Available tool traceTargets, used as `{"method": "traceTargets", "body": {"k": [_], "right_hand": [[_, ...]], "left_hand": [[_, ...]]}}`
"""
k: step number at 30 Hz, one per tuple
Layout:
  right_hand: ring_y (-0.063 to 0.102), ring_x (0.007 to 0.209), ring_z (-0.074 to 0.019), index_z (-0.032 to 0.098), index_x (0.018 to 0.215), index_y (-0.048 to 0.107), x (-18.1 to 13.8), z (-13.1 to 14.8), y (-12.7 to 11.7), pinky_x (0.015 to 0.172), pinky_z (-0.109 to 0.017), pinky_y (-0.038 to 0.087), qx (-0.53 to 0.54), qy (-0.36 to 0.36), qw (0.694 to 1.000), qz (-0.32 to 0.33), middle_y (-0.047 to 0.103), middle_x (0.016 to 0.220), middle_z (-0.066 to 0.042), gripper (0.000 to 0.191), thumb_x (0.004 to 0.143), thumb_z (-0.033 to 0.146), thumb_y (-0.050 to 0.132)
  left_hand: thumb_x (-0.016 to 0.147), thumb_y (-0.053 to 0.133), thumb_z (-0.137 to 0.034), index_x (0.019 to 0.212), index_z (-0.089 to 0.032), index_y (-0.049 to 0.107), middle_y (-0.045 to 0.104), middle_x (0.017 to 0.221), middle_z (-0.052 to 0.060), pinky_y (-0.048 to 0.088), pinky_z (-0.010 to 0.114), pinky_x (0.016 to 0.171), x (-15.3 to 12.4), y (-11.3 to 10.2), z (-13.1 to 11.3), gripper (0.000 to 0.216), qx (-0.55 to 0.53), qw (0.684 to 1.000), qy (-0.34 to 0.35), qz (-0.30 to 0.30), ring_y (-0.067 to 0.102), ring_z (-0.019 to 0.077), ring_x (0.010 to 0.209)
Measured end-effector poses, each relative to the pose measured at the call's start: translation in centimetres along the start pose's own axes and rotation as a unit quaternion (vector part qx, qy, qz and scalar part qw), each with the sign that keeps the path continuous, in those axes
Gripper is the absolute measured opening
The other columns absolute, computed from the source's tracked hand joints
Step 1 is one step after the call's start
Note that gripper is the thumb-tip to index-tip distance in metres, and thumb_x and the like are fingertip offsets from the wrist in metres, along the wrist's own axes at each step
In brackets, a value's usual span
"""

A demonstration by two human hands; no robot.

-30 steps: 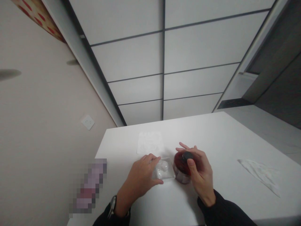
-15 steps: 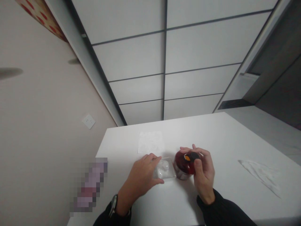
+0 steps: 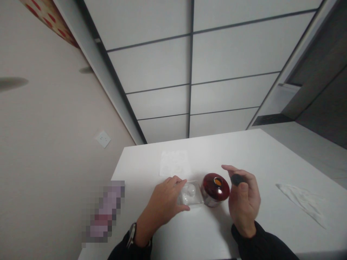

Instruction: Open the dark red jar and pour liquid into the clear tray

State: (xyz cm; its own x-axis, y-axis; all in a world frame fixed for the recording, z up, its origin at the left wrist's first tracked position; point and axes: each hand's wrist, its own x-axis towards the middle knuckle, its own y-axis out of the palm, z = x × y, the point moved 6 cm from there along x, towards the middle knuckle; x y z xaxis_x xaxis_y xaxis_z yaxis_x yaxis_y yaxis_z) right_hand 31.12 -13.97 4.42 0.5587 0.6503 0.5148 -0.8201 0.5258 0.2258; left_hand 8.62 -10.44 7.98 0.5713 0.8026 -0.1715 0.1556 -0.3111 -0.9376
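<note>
On the white table stands a round dark red container [image 3: 211, 189] with a hole in its top, orange showing inside. To its right, my right hand [image 3: 245, 202] pinches a small black cap [image 3: 236, 179] between thumb and fingers, apart from the container. My left hand [image 3: 165, 202] grips the left end of a clear plastic tray [image 3: 196, 196], thumb on the near side and fingers on the far side. Rounded clear shapes show in the tray, whose right end lies close beside the red container. A watch [image 3: 131, 233] is on my left wrist.
Behind the tray lies a white sheet [image 3: 175, 162], flat on the table [image 3: 238, 151]. A crumpled white cloth [image 3: 300, 204] is at the right. A blurred-out purplish item [image 3: 104, 211] sits at the left edge. Beyond the table are white panelled doors [image 3: 162, 104].
My right hand has moved right, off the red container, taking the black cap from its top and uncovering the hole. The left hand and the tray have stayed in place.
</note>
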Motion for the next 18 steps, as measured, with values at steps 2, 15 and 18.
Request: {"method": "traceTargets", "body": {"k": [2, 15, 18], "right_hand": [[0.076, 0.108, -0.0271, 0.026, 0.115, 0.064, 1.3, -0.1, -0.8, 0.101, -0.051, 0.059, -0.038, -0.016, 0.999, -0.018, 0.079, 0.112, -0.009, 0.022, 0.107, 0.046, 0.062], [0.08, 0.088, -0.0267, 0.029, 0.104, 0.087, 5.8, -8.4, 3.2, 0.084, -0.044, 0.066, -0.192, -0.009, 0.892, 0.408, 0.083, 0.102, -0.005, 0.023, 0.096, 0.047, 0.074], [0.079, 0.099, -0.0293, 0.031, 0.108, 0.086, 5.1, -9.5, 3.1, 0.093, -0.048, 0.063, -0.214, -0.02, 0.881, 0.422, 0.082, 0.107, -0.005, 0.02, 0.095, 0.041, 0.075]], "left_hand": [[0.078, 0.099, -0.034, 0.149, -0.018, 0.06, 0.07, 0.142, 0.013, 0.059, 0.052, 0.107, 0.0, 0.0, 0.0, 0.082, 0.0, 1.0, -0.001, 0.003, 0.068, 0.0363, 0.127], [0.078, 0.1, -0.034, 0.148, -0.019, 0.06, 0.07, 0.14, 0.013, 0.059, 0.05, 0.105, -0.1, 0.0, 0.0, 0.083, 0.004, 1.0, -0.002, 0.001, 0.069, 0.0354, 0.125], [0.078, 0.1, -0.034, 0.148, -0.02, 0.06, 0.07, 0.14, 0.012, 0.06, 0.049, 0.105, -0.1, 0.1, 0.1, 0.082, 0.005, 1.0, 0.0, -0.002, 0.07, 0.035, 0.125]]}}
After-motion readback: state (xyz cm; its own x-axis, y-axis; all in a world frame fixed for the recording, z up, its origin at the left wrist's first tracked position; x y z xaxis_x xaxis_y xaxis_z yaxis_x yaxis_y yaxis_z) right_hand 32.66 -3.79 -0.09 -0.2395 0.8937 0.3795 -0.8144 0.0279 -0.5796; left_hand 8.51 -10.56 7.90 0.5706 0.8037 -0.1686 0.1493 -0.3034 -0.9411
